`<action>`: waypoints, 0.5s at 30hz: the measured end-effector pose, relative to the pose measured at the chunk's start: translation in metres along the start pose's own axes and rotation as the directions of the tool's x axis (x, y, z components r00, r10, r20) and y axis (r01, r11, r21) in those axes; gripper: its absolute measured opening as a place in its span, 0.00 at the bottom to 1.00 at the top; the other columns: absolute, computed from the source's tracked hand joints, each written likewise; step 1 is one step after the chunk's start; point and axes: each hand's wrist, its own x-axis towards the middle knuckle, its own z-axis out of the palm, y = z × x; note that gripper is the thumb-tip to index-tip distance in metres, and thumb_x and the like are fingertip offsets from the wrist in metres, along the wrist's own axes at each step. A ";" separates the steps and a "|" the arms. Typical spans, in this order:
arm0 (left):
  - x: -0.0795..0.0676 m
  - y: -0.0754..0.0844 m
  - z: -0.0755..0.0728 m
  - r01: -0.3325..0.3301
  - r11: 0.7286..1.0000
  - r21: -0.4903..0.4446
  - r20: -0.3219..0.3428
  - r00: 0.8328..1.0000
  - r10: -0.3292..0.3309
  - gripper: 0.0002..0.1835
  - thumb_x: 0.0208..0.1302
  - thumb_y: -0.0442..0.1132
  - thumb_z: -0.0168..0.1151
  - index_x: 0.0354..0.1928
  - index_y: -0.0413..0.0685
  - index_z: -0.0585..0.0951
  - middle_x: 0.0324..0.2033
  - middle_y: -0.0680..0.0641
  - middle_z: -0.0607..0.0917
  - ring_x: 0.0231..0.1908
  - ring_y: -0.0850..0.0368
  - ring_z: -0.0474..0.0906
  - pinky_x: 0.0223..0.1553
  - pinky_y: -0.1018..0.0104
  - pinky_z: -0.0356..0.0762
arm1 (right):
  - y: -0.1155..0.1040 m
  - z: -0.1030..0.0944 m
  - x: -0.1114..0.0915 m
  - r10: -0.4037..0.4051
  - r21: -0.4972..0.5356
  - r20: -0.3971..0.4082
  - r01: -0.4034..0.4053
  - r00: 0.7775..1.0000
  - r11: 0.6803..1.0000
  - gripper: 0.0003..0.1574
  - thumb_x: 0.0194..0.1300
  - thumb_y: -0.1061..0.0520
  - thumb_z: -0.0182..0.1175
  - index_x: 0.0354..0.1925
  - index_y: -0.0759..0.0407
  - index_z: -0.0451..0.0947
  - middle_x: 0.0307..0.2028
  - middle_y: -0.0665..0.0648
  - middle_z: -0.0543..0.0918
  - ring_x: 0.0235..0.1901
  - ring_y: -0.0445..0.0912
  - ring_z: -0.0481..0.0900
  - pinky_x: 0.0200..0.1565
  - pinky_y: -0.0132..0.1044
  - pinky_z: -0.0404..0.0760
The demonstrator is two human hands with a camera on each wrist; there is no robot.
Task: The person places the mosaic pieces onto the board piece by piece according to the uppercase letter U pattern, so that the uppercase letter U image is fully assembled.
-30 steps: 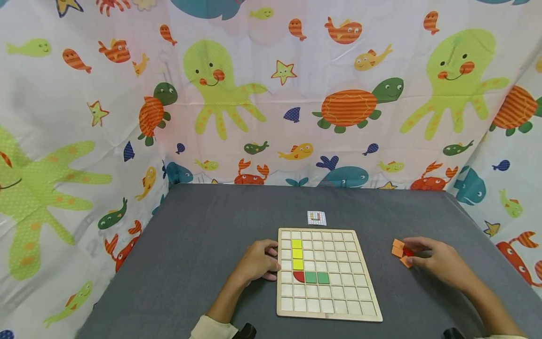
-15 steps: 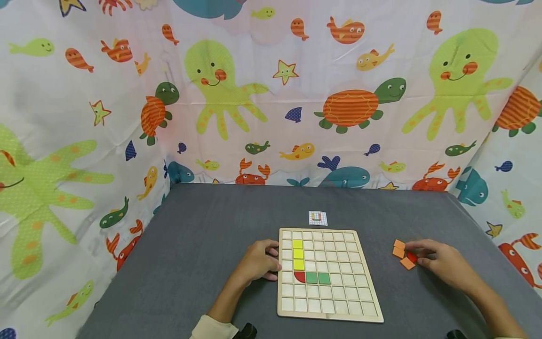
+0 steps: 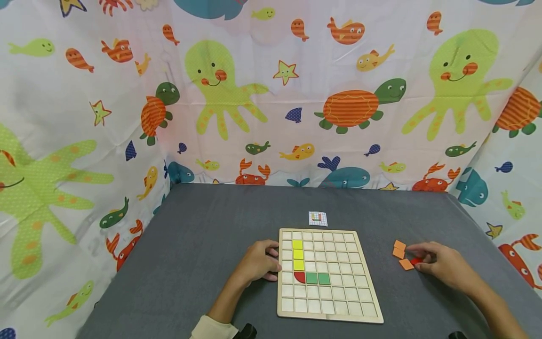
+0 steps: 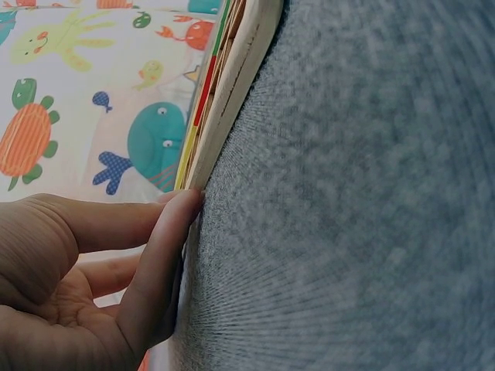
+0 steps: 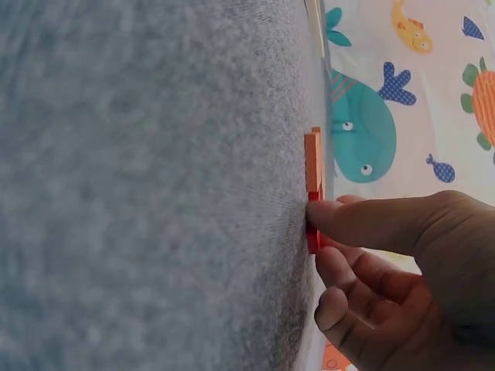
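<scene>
My left hand (image 3: 257,261) is at the left edge of a pale wooden grid board (image 3: 313,301), its fingertips right at the rim. The left wrist view shows thumb and finger gripping the board's side (image 4: 232,108). In its cells lie yellow tiles (image 3: 298,254), a red rounded tile (image 3: 299,277) and green tiles (image 3: 317,278). To the right of the board, my right hand (image 3: 438,261) pinches a red tile (image 5: 313,241) low over the cloth, partly hidden by the fingers. Orange tiles (image 3: 399,249) lie beside it, one (image 3: 406,264) close to the thumb.
A small printed grid card (image 3: 318,218) lies just beyond the board. Dark grey cloth (image 3: 220,212) covers the table. Behind and at both sides hangs a white curtain (image 3: 254,113) with sea animals.
My right hand has drawn slightly right and nearer with the red tile, which has come away from the upper orange tiles. The left hand and the board have stayed in place.
</scene>
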 end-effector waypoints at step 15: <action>0.000 0.000 0.001 0.003 1.000 -0.008 -0.004 1.000 -0.003 0.34 0.60 0.22 0.70 0.70 0.33 0.75 0.50 0.37 0.79 0.36 0.51 0.85 0.30 0.59 0.92 | 0.002 0.000 -0.004 0.044 0.059 0.020 -0.045 0.999 0.997 0.25 0.62 0.53 0.77 0.57 0.59 0.87 0.48 0.57 0.89 0.35 0.34 0.80 0.33 0.29 0.78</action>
